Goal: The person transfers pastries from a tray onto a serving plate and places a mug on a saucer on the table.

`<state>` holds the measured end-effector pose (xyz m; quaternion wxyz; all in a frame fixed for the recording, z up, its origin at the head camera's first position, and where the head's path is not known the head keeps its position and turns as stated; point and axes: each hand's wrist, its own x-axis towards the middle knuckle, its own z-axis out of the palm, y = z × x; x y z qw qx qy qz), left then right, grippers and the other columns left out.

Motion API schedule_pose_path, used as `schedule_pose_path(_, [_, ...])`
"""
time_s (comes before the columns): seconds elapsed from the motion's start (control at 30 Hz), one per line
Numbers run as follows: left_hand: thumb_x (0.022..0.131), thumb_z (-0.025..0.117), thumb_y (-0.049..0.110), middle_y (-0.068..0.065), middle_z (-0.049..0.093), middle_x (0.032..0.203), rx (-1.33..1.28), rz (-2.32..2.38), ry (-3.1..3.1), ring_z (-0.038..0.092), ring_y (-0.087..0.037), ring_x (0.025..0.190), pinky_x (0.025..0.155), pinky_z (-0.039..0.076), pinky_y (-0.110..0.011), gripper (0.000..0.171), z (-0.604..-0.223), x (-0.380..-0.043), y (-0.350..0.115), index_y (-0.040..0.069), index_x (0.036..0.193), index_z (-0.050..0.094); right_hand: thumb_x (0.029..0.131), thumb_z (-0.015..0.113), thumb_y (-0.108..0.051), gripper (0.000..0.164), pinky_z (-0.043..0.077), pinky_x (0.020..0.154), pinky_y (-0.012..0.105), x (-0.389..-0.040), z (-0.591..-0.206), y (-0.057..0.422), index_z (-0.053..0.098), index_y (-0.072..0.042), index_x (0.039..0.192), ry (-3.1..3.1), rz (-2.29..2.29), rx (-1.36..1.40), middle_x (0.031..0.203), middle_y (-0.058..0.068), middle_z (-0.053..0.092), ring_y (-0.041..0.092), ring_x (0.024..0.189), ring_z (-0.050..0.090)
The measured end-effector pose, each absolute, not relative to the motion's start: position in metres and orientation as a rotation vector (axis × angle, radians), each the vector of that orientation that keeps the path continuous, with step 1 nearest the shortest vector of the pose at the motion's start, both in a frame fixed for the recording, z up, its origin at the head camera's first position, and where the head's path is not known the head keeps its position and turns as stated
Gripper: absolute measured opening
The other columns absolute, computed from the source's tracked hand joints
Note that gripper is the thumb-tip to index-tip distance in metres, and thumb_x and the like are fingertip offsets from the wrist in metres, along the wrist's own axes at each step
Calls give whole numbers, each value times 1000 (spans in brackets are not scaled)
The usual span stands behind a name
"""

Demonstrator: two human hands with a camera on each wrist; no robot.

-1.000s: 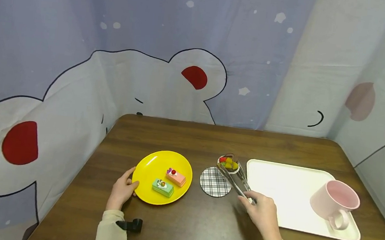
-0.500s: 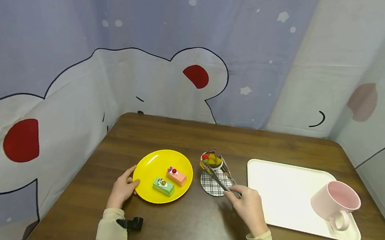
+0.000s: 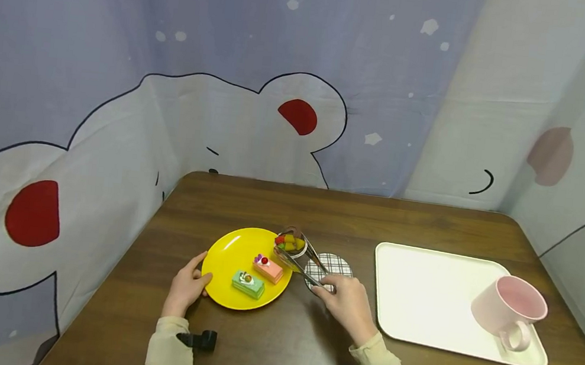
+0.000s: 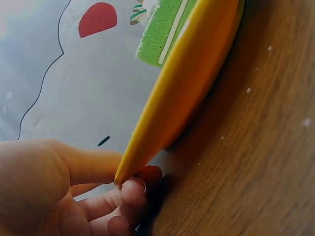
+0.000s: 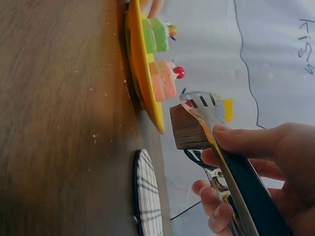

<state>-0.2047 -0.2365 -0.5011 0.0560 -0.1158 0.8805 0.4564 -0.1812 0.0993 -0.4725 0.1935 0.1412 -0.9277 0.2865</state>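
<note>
My left hand point(image 3: 185, 289) pinches the near-left rim of a yellow plate point(image 3: 225, 259), thumb above and fingers below in the left wrist view. On the plate lie a green toy cake slice point(image 3: 248, 285) and a pink one point(image 3: 268, 270) topped with a cherry. My right hand point(image 3: 348, 305) grips metal tongs point(image 3: 301, 268), their tips clamped around a small fruit-topped cake point(image 3: 290, 243). In the head view this cake overlaps the plate's right edge; the right wrist view shows its brown side point(image 5: 185, 128) raised off the table, beyond the plate's rim.
A round checked coaster point(image 3: 335, 264) lies right of the plate, partly behind the tongs. Farther right, a white tray point(image 3: 419, 297) carries a pink mug point(image 3: 499, 308) at its right end. A cartoon-printed curtain point(image 3: 387, 97) hangs behind the brown table point(image 3: 263, 358).
My right hand has carried the tongs and fruit-topped cake leftward, from beside the tray, past the coaster, to the plate's right edge. My left hand stays on the plate's rim.
</note>
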Motion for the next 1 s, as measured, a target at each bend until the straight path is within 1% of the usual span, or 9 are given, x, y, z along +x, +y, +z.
schedule_pose_path(0.17, [96,54,12,-3,51,67,-357,1385,2667,53,-14,55,59,42,-27,60,-501,-204,-236,8,151,30,74,81,-24,9,46,55,29,-187,-473,92,77,-17,78,-2639,786,391,76,-2,74,5,55,56])
schedule_pose_path(0.3, [97,53,13,-4,52,68,-351,1390,2666,54,-14,55,59,42,-27,60,-500,-204,-236,7,151,30,75,80,-23,9,49,59,32,-191,-474,88,76,-15,78,-2651,771,415,76,-1,74,11,61,62])
schedule_pose_path(0.6, [96,54,13,-3,51,66,-353,1380,2678,54,-13,54,59,42,-27,60,-500,-206,-235,7,151,31,75,80,-23,9,42,55,24,-198,-480,79,75,-15,74,-2661,797,479,69,-5,71,9,58,57])
schedule_pose_path(0.8, [96,54,13,-2,51,66,-353,1382,2664,53,-13,54,59,43,-26,60,-503,-207,-234,9,151,30,76,79,-22,12,35,50,22,-201,-484,74,72,-15,68,-2675,770,521,62,-6,65,8,53,48])
schedule_pose_path(0.93, [97,53,13,-3,51,66,-352,1382,2671,53,-13,54,59,43,-27,60,-502,-206,-234,8,151,30,77,79,-23,14,35,51,22,-205,-484,68,71,-15,67,-2689,768,533,61,-5,64,10,53,49])
schedule_pose_path(1.0, [97,53,13,-3,51,67,-362,1377,2669,52,-14,54,59,43,-27,59,-500,-206,-235,8,151,30,77,79,-22,12,36,51,22,-206,-483,64,73,-14,69,-2693,776,539,62,-4,65,10,53,50])
